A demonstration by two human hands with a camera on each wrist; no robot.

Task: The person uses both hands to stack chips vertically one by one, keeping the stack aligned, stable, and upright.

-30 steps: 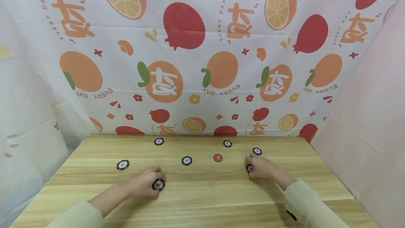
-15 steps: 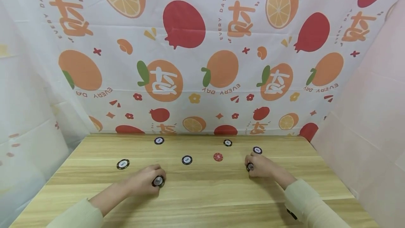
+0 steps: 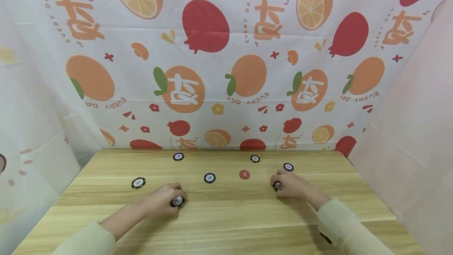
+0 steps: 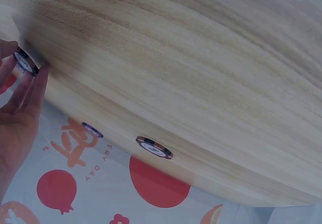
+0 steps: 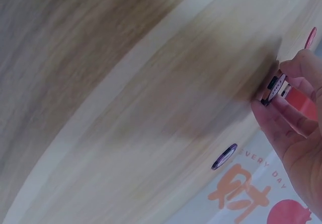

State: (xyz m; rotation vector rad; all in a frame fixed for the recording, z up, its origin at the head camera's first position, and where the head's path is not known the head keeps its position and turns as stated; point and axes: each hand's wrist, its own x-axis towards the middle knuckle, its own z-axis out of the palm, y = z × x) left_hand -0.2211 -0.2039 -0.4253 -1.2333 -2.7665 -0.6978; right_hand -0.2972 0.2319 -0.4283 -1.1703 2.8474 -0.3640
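In the head view my left hand (image 3: pixel 162 202) pinches a black-edged poker chip (image 3: pixel 177 201) over the left middle of the wooden table. The left wrist view shows that chip (image 4: pixel 26 61) tilted on edge between thumb and fingers, close to the wood. My right hand (image 3: pixel 293 185) pinches another black-edged poker chip (image 3: pixel 277 185) at the table's right; in the right wrist view this chip (image 5: pixel 274 87) also stands tilted, fingertips right at the surface. Just beyond the right hand lies a black-and-white chip (image 3: pixel 288 167). A similar chip (image 3: pixel 138 183) lies left of the left hand.
Between the hands lie a black-and-white chip (image 3: pixel 210 178) and a red chip (image 3: pixel 244 174). Farther back are two more dark chips, one left (image 3: pixel 178 156) and one right (image 3: pixel 255 159). A dark object (image 3: pixel 325 238) shows beneath the right sleeve. Fruit-printed cloth (image 3: pixel 219 70) hangs behind the table (image 3: pixel 226 223).
The chip in my left hand has shifted slightly away from me and changed tilt. My right hand has slid a little left with its chip. The chips lying on the table keep their places.
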